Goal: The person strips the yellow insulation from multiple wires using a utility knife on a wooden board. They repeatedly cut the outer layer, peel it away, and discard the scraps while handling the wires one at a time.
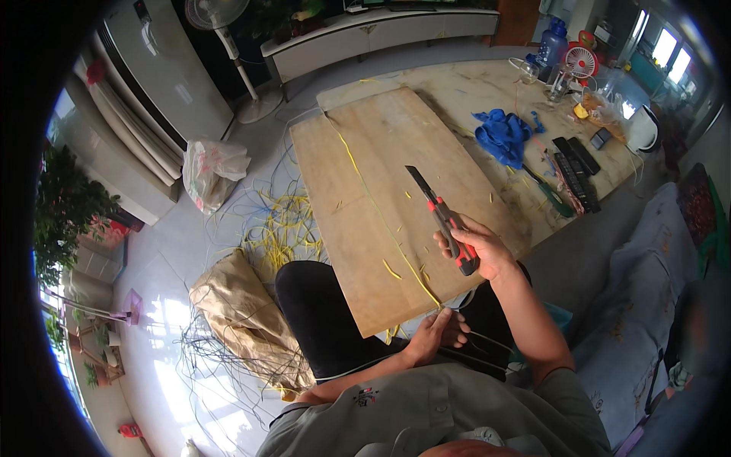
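My right hand [477, 245] grips a red and black utility knife [448, 225] above the right part of a wooden board [365, 200]. The knife's dark blade is out and points up and to the left. At the board's near edge, my left hand [437, 334] pinches the near end of a thin yellow-green wire [377, 211]. This wire runs lengthwise over the board to its far left corner. Short yellow scraps [392, 269] lie on the board around it. More thin cable passes by my left fingers, over my lap.
The board rests on a marble-patterned table [474, 80]. On the table are a blue cloth [502, 134], a green-handled screwdriver [551, 194], remote controls [574, 171] and a white kettle [642, 128]. Tangled wires [285, 225], a brown sack [245, 320] and a plastic bag [211, 171] lie on the floor at left.
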A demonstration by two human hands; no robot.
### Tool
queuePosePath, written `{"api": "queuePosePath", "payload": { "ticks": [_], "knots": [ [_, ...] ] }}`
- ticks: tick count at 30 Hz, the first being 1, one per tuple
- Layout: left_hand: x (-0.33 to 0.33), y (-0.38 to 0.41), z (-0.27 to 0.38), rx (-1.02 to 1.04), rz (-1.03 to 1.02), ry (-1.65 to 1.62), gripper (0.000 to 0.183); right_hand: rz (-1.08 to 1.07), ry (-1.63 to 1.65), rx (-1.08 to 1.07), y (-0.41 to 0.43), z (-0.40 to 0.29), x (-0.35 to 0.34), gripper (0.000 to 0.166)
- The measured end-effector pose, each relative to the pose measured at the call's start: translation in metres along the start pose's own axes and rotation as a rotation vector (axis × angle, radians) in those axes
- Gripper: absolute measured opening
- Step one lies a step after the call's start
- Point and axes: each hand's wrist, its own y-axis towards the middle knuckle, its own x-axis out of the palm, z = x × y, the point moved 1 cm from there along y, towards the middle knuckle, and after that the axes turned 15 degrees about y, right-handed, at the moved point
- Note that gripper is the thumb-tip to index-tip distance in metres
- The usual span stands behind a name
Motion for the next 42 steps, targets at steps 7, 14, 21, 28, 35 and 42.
{"api": "queuePosePath", "payload": {
  "ticks": [7, 14, 21, 28, 35, 42],
  "knots": [
    [-0.003, 0.001, -0.003, -0.005, -0.015, -0.027, 0.038, 0.117, 0.002, -0.018, -0.005, 0.015, -0.009, 0.031],
    [-0.002, 0.0, -0.001, -0.011, -0.012, -0.023, 0.038, 0.146, 0.064, -0.187, -0.004, 0.021, -0.01, 0.027],
    [-0.002, 0.001, -0.001, -0.005, -0.002, -0.023, 0.038, 0.114, 0.172, -0.126, -0.004, 0.016, -0.012, 0.03],
    [0.0, 0.0, 0.001, -0.009, 0.003, -0.02, 0.038, 0.112, -0.136, -0.114, -0.01, 0.006, -0.006, 0.028],
    [0.002, -0.001, 0.003, -0.013, 0.011, -0.037, 0.038, 0.185, -0.209, -0.101, -0.02, 0.001, -0.009, 0.025],
    [0.0, 0.0, 0.0, -0.005, -0.001, -0.049, 0.037, 0.184, -0.212, -0.102, -0.022, 0.002, -0.011, 0.026]
  ]
}}
